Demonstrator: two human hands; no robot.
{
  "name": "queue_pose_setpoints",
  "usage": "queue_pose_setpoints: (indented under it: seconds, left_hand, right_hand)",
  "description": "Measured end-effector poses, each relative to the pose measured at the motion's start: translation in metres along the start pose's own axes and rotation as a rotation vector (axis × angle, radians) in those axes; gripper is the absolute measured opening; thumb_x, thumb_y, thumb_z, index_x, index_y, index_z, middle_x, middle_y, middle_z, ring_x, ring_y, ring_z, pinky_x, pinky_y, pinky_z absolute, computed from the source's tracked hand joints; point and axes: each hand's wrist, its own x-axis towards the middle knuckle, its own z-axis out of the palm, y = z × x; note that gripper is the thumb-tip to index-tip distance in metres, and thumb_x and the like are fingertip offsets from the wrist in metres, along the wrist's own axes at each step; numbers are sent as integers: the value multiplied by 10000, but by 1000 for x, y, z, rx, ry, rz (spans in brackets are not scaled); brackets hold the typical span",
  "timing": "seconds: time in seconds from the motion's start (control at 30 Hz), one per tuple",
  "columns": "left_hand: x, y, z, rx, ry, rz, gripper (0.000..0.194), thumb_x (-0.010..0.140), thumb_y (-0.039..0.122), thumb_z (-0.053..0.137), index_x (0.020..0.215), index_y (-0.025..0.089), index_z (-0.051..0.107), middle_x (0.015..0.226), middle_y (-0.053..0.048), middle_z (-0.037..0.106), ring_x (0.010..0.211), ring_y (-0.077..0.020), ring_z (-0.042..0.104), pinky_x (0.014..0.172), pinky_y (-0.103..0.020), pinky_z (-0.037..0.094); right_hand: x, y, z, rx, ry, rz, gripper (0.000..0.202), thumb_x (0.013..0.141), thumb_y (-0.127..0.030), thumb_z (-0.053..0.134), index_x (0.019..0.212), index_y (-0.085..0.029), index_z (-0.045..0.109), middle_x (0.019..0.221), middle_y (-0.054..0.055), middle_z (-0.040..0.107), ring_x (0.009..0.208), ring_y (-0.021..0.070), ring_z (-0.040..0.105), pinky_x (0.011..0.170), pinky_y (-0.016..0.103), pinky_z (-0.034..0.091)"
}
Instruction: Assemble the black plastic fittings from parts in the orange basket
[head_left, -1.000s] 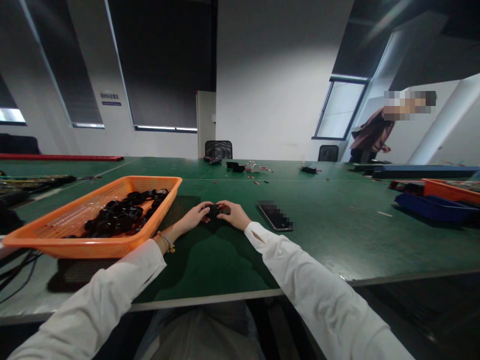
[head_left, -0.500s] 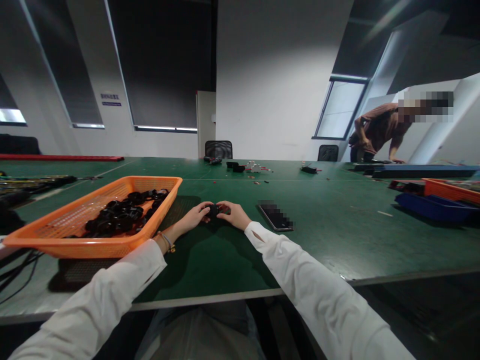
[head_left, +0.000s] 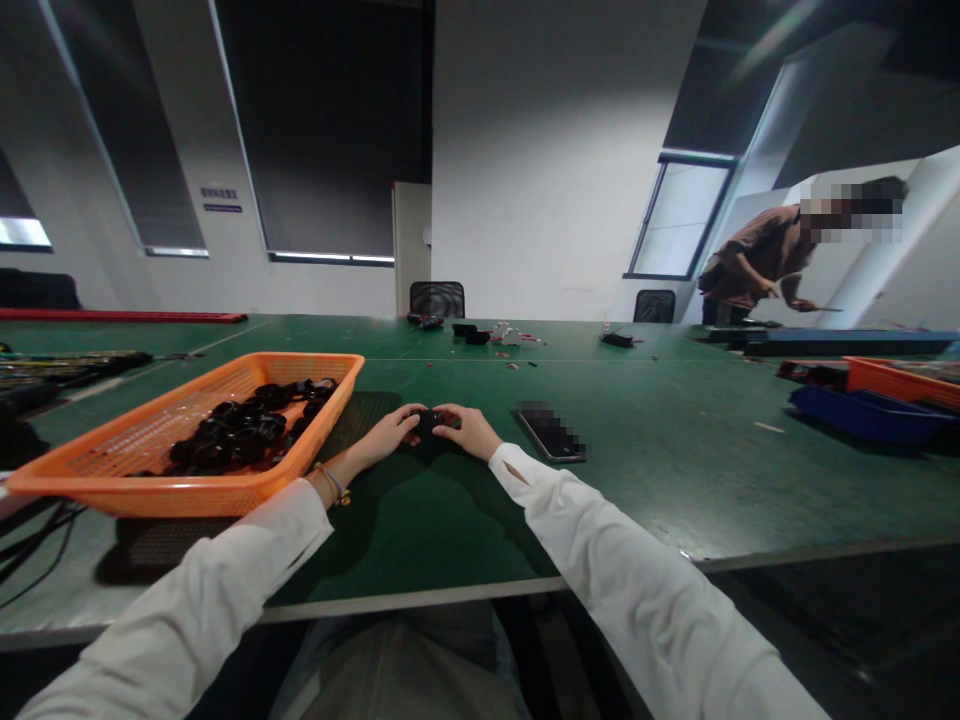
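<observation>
A small round black part [head_left: 426, 424] is pinched between my two hands, just above the green table [head_left: 450, 530]. My left hand [head_left: 394, 430] closes on its left side, and the fingers of my right hand [head_left: 466, 430] grip it from the right. Much of the part is covered by fingertips, so its exact kind does not show. To the left stands an orange plastic basket [head_left: 315, 462] holding several black ring-like parts [head_left: 244, 430]. Beyond my right hand a dark phone [head_left: 553, 432] lies flat on the table.
Small black and white parts [head_left: 506, 334] lie farther back. A blue bin [head_left: 870, 415] and an orange basket [head_left: 900, 378] stand at the right, with cables [head_left: 82, 375] at the left. A co-worker [head_left: 765, 255] leans over the far right end.
My hands and the black part stay almost in place. At the far right, the co-worker's arms have lifted from the table, and one hand now holds something thin.
</observation>
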Motion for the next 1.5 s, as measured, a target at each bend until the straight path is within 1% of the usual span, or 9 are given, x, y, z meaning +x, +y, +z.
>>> queue_pose_setpoints:
  seconds: [0.3, 0.5, 0.67, 0.93, 1.0, 1.1, 1.17, 1.33, 1.5]
  left_hand:
    - [-2, 3, 2, 3, 5, -20, 267, 759, 246, 483, 1007, 154, 521, 754, 10, 549, 516, -64, 520, 531, -204, 436]
    - [-2, 5, 2, 13, 12, -28, 267, 764, 229, 469, 1015, 148, 514, 751, 11, 543, 518, -66, 519, 542, -210, 438]
    - [-3, 5, 3, 16, 7, -34, 271, 768, 227, 459, 1024, 148, 504, 749, 13, 542, 520, -64, 515, 532, -204, 433]
    - [-4, 8, 4, 3, -6, -36, 251, 774, 204, 441, 1010, 139, 497, 779, 10, 548, 525, -58, 507, 543, -204, 430]
    - [-4, 9, 4, 4, -2, -38, 248, 775, 203, 441, 1009, 144, 495, 776, 12, 548, 525, -57, 506, 544, -203, 429]
    - [-4, 10, 5, 6, 7, -42, 237, 778, 197, 435, 1002, 147, 493, 769, 16, 542, 513, -51, 500, 538, -198, 425]
    - [-4, 10, 5, 2, 11, -48, 233, 779, 193, 431, 998, 146, 493, 769, 16, 540, 507, -48, 497, 535, -198, 423]
    - [-3, 9, 5, -6, 10, -52, 227, 784, 187, 422, 995, 148, 494, 764, 16, 536, 517, -50, 498, 528, -189, 421]
    - [-3, 8, 5, -2, 18, -52, 227, 783, 187, 424, 994, 148, 495, 761, 14, 538, 520, -55, 506, 527, -190, 427]
  right_hand:
    - [-1, -5, -2, -41, 2, 17, 339, 659, -248, 642, 985, -160, 616, 806, 40, 667, 740, 155, 617, 744, 302, 478]
    - [-2, -5, -2, -76, 4, 17, 322, 680, -269, 629, 987, -173, 622, 825, 43, 671, 758, 165, 620, 746, 300, 477]
    - [-2, -6, -1, -117, -4, 17, 324, 708, -278, 602, 1001, -141, 618, 843, 64, 675, 751, 168, 618, 734, 291, 473]
    - [-1, -5, 0, -118, 0, 10, 261, 724, -286, 577, 951, -166, 624, 842, 45, 664, 761, 155, 605, 737, 285, 459]
    - [-2, -4, 0, -91, 3, 6, 301, 702, -275, 594, 979, -157, 598, 817, 43, 651, 746, 151, 599, 733, 289, 459]
    - [-3, -2, 0, -28, -8, -15, 465, 634, -226, 643, 1076, -158, 515, 802, 26, 621, 720, 138, 587, 715, 290, 463]
    - [-4, -2, -1, -2, -23, -25, 516, 608, -189, 651, 1095, -173, 482, 788, 8, 604, 704, 131, 579, 705, 292, 463]
    - [-4, -4, -1, 27, -38, -31, 387, 626, -144, 619, 999, -186, 522, 728, -18, 587, 696, 122, 576, 722, 291, 458]
    - [-3, -5, -1, 13, -30, -18, 368, 634, -153, 620, 993, -180, 541, 718, -14, 590, 695, 124, 576, 725, 288, 455]
